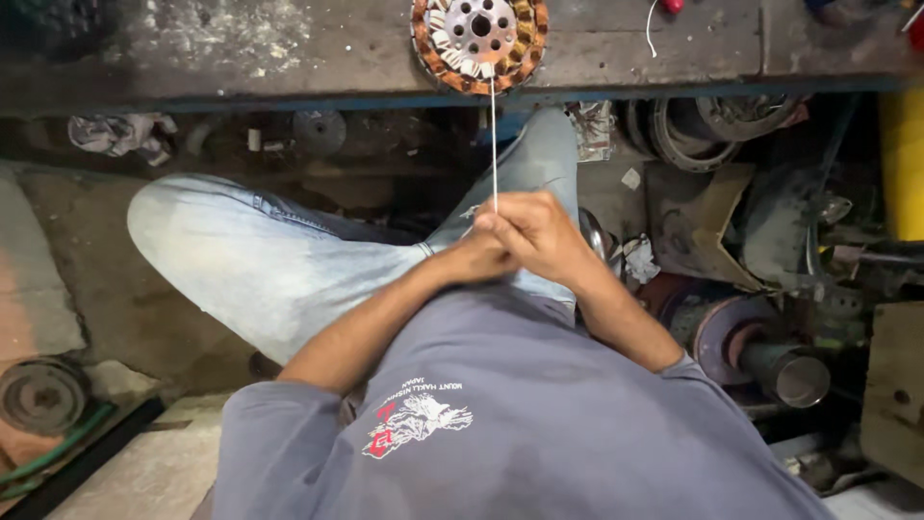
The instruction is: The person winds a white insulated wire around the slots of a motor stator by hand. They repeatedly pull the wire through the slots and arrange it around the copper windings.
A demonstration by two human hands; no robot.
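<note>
Worn grey wooden workbench spans top of frame; round copper-wound motor stator lies at its top-centre edge; your right hand and left hand, mid-frame, pressed together, clamped on thin white cord running taut up to stator.

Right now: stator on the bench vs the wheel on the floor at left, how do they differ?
The stator lies on the bench, ringed with copper windings, a white cord running to the hands. The wheel lies on the floor, dark and bare, untouched. Both are round, flat, with a centre hole.
</note>
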